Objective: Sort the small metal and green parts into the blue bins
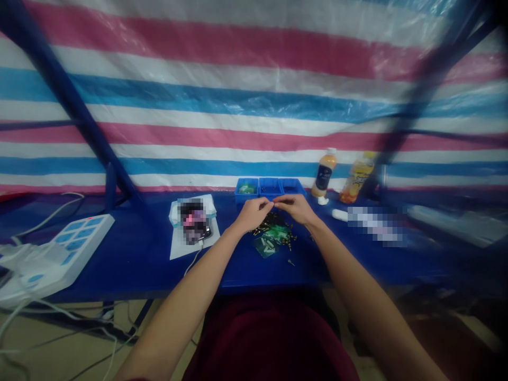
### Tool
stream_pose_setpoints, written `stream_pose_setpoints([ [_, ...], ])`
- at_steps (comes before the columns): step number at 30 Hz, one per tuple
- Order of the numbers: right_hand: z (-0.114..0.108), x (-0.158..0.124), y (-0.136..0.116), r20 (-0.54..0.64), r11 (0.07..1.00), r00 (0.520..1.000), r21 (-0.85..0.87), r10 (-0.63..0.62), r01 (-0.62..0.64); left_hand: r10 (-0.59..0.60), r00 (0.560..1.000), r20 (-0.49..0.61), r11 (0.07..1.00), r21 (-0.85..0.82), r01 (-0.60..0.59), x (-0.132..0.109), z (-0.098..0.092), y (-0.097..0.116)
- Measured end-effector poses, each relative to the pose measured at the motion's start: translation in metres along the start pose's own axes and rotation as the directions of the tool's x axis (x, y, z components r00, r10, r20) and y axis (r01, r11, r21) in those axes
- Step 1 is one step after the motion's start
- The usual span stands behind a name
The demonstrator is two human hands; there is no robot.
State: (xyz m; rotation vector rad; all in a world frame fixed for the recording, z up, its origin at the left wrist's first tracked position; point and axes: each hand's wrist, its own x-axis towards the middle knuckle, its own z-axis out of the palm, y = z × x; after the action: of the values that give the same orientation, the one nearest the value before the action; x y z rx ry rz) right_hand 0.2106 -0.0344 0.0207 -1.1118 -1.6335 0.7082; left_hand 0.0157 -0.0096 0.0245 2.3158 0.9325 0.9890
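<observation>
The left hand and right hand meet at twelve o'clock, their fingertips pinched together on something too small to tell, directly above loose brass parts and a green bag. Blue bins sit just beyond, within easy reach, and two bottles stand at one o'clock.

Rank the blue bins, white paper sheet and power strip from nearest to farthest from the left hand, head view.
From the left hand:
1. Blue bins, just ahead.
2. White paper sheet, to its left.
3. Power strip, far left.
</observation>
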Motion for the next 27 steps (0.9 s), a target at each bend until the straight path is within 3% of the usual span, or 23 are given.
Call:
stream_pose_setpoints([
  [10,0.007,-0.002,-0.002,0.036,0.998,0.998,-0.039,0.054,-0.053,-0.029,1.000,-0.010,0.997,0.064,0.029,-0.001,0.004,0.000],
  [14,0.010,-0.003,-0.004,0.028,0.964,0.997,-0.257,0.075,-0.065,-0.078,0.994,-0.076,0.993,0.084,0.085,-0.001,0.003,0.000],
  [17,0.010,-0.003,-0.002,0.039,0.931,0.986,-0.338,0.161,-0.138,-0.095,0.989,-0.114,0.993,0.060,0.102,0.000,0.001,-0.001],
  [23,0.013,0.002,0.008,-0.025,0.934,0.939,-0.102,0.343,-0.343,-0.075,0.994,-0.081,0.992,0.099,0.083,-0.001,0.001,0.000],
  [27,0.014,0.008,0.012,-0.117,0.938,0.933,0.110,0.341,-0.329,-0.087,0.994,-0.064,0.988,0.126,0.094,-0.002,0.003,0.001],
])
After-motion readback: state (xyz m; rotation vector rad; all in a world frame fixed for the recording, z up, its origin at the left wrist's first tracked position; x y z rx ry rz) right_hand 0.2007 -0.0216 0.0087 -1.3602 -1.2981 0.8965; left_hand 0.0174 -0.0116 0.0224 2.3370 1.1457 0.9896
